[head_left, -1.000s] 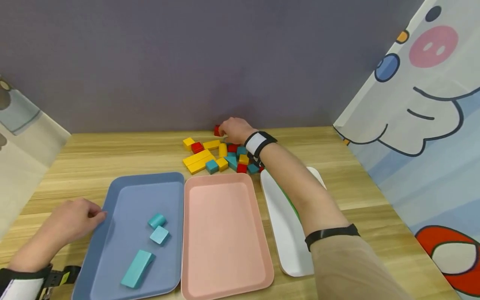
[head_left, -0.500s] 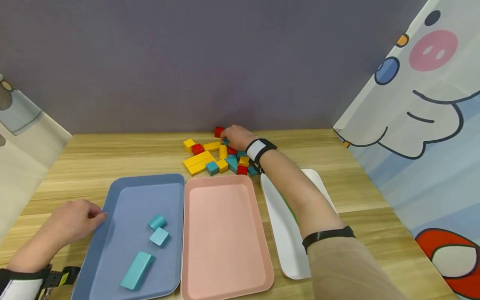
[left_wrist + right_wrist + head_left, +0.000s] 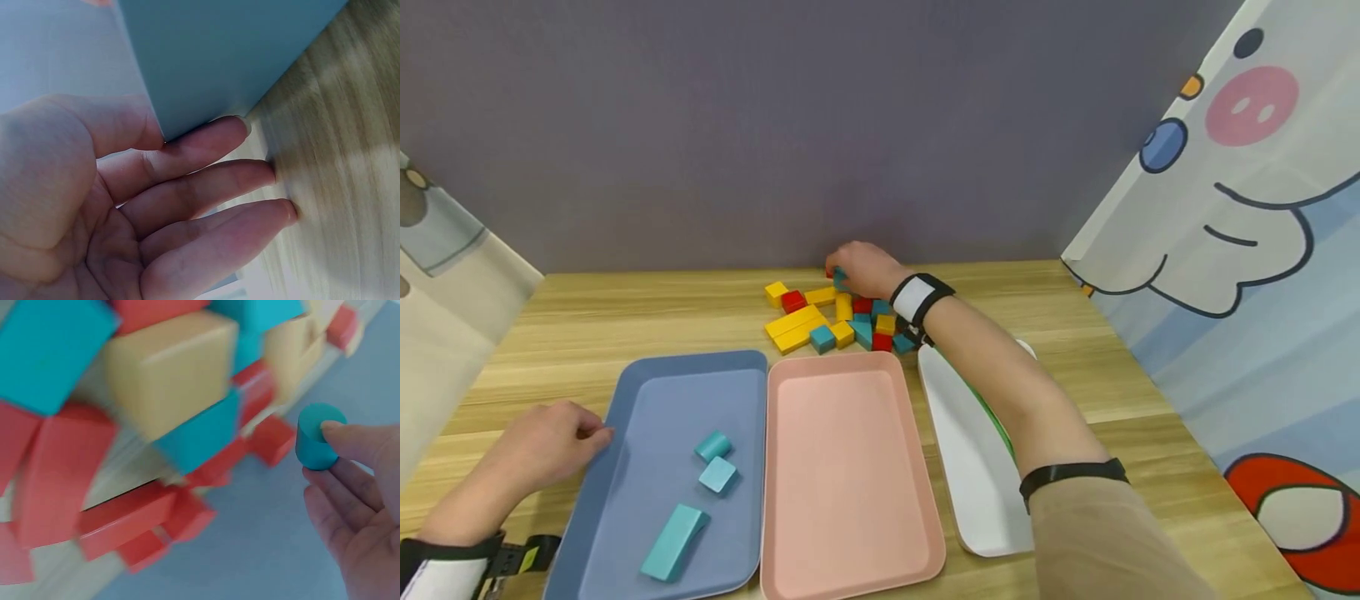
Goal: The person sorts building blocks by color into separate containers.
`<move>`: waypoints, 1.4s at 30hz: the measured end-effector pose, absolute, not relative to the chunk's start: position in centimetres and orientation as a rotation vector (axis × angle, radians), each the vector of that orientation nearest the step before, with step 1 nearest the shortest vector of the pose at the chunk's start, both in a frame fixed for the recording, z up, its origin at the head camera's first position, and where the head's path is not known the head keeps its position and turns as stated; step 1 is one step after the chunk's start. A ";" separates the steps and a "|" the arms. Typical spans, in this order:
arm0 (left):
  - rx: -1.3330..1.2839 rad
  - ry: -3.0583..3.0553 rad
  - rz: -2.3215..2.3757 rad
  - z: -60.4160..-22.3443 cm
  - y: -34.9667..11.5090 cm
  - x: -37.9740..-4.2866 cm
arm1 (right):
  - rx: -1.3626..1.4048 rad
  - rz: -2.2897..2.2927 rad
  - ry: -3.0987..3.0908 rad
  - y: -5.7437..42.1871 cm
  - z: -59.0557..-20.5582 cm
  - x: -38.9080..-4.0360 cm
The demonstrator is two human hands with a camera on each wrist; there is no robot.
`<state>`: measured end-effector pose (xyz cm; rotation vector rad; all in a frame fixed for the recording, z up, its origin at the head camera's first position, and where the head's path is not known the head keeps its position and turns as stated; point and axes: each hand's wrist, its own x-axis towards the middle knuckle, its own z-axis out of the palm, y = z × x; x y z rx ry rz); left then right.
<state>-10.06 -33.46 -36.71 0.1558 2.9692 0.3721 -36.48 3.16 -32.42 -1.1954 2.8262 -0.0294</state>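
Above the back of a block pile, my right hand (image 3: pixel 868 268) pinches a teal cylinder block (image 3: pixel 317 437) between thumb and fingers. In the right wrist view the cylinder is apart from the other blocks, and a red block (image 3: pixel 273 439) lies close by. My left hand (image 3: pixel 553 442) grips the left rim of the blue tray (image 3: pixel 625 400), its thumb and index finger on the edge in the left wrist view. Inside that tray lie a teal cylinder (image 3: pixel 713 446), a light teal cube (image 3: pixel 718 474) and a longer teal block (image 3: pixel 675 542).
A pink tray (image 3: pixel 850 467) stands against the blue one. To its right is a white tray (image 3: pixel 973 475) with a green edge, partly under my right forearm. Several yellow, red and teal blocks (image 3: pixel 797 327) lie behind the trays, before a grey wall (image 3: pixel 775 150).
My right hand has moved slightly left and up at the pile's back, and the teal cylinder now shows in its fingers. The left hand stays at the blue tray's rim.
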 end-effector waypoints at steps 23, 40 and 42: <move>0.142 2.925 0.375 -36.3 -33.8 -10.4 | -2.015 0.206 2.319 -6.6 -31.3 -22.1; 0.145 2.946 0.366 -36.1 -33.5 -10.3 | -1.796 0.324 2.108 -6.5 -32.2 -18.1; 0.148 2.948 0.362 -36.1 -33.6 -10.3 | -1.730 0.305 2.129 -6.3 -32.4 -18.1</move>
